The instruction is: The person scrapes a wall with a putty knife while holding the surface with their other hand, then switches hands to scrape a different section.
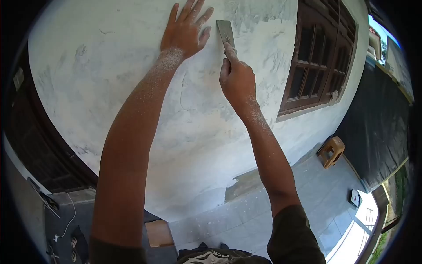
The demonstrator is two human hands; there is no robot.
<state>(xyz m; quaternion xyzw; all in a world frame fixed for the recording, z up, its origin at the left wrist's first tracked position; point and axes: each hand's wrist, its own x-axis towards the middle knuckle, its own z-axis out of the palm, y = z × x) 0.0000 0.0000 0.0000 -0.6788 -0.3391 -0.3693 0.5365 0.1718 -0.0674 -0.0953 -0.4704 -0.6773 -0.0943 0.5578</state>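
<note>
In the head view, we find the right hand (239, 81) closed firmly on a scraper (226, 34), forefinger laid along it, blade at twelve o'clock against or very near the wall (211, 132); contact cannot be confirmed. The left hand (183, 33) is spread wide between eleven and twelve, palm to the wall, holding nothing. We note white dust on both wrists and pale specks on the floor (211, 222), which we judge to be signs of work partly done. The surface is uneven: grey, roughened patches around the blade, a crack (182, 94) at eleven, a scuffed spot (81, 49) at ten, and a bare grey patch (241, 187) at five, towards the window's (313, 66) side. We rate the finish incomplete; the proportion treated cannot be determined.
</note>
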